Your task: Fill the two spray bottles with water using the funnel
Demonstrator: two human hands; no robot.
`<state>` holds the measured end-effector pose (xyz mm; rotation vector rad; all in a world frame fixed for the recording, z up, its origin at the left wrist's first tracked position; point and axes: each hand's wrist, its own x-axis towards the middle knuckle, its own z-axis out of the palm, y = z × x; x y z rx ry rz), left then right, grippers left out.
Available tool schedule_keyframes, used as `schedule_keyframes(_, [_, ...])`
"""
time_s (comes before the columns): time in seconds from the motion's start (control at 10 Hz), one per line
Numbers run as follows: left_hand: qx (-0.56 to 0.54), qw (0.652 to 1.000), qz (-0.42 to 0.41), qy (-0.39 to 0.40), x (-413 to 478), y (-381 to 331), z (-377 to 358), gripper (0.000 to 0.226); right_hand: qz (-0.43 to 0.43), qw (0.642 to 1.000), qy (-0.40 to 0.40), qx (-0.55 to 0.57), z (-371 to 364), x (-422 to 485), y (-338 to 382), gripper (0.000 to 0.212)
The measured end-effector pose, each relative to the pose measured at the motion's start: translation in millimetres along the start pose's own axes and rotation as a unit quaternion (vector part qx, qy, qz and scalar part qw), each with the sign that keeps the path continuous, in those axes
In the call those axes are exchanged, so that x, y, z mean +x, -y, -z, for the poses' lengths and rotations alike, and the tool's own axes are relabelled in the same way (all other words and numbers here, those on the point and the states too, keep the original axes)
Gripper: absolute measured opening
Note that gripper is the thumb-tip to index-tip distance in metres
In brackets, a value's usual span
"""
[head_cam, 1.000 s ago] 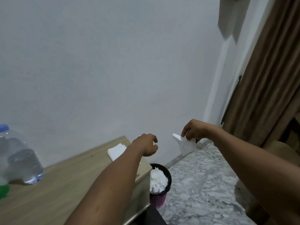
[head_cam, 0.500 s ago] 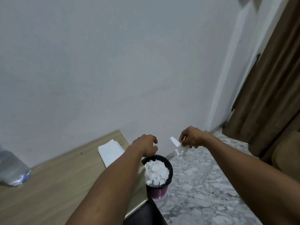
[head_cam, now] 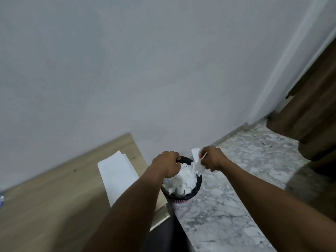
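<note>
**A heaped bin and a light scrap of paper**

My right hand [head_cam: 211,160] is clamped on a crumpled white tissue [head_cam: 197,163]. It pinches the tissue between thumb and fingertips and holds it over the far right rim of the waste bin [head_cam: 200,180]. My left hand [head_cam: 167,167] hovers over the bin's left side with its fingers curled together under the knuckles. I see nothing in it, and I cannot tell whether it touches the rim.

The trouble is the bin itself. It is heaped above its rim with white paper scraps [head_cam: 181,180], so the tissue has no hollow to fall into. If I let go here, at the edge of the heap, I judge it may slide off onto the marble floor [head_cam: 236,188] or take scraps with it. Pressing it down could push the pile over the side. The bin also looks light, so a nudge from my left knuckles might tip it.

The bin stands on the floor just beside the right end of the bench [head_cam: 54,206]. A stack of white napkins [head_cam: 118,171] lies near that edge, and my left forearm passes beside it and could drag it off.

Neither spray bottle nor the funnel is in view. Only a blurred clear sliver [head_cam: 1,198] shows at the bench's far left edge, perhaps the water container. With my eyes on the bin, I cannot watch for a spill there.
</note>
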<state>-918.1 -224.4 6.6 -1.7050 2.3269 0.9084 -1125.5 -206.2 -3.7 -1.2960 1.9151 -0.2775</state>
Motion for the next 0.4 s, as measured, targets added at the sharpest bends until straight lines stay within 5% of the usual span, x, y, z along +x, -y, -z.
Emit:
schedule_keyframes(0.2, [-0.016, 0.999, 0.024, 0.014, 28.5, 21.9, -10.0, 0.043, 0.009, 0.999, 0.02, 0.05, -15.8, 41.7, 3.1, 0.028])
schedule_keyframes(0.4, [-0.026, 0.999, 0.03, 0.027, 39.7, 24.4, -14.7, 0.043, -0.004, 0.998, 0.049, 0.042, -17.5, 43.8, -10.7, 0.017])
